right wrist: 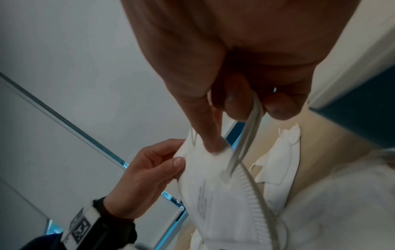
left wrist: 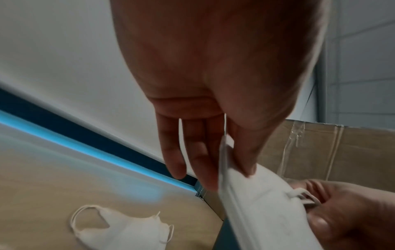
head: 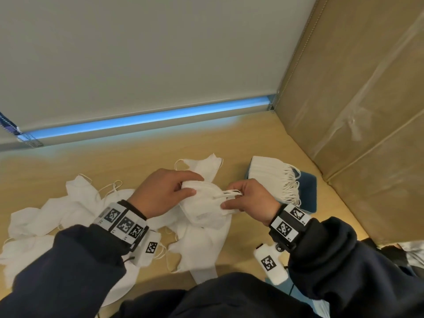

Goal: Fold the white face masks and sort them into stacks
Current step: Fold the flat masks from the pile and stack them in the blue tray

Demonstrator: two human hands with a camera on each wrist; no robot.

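I hold one white face mask point(head: 202, 203) above the wooden table, folded flat along its middle. My left hand point(head: 169, 193) pinches its left end between thumb and fingers point(right wrist: 177, 162). On the other end my right hand point(head: 238, 198) grips the ear loops point(head: 229, 193) and presses a thumb on the mask body point(right wrist: 215, 194). A neat stack of folded masks point(head: 270, 173) stands just right of my right hand, its loops hanging over the edge. A loose heap of unfolded masks point(head: 75, 207) covers the table to the left and under my hands.
A large taped cardboard box point(head: 362, 125) walls off the right side. A grey roller blind point(head: 137, 65) with a blue-lit gap closes the back. A blue pad point(head: 307, 187) lies under the stack. One loose mask point(left wrist: 119, 226) lies apart on the wood.
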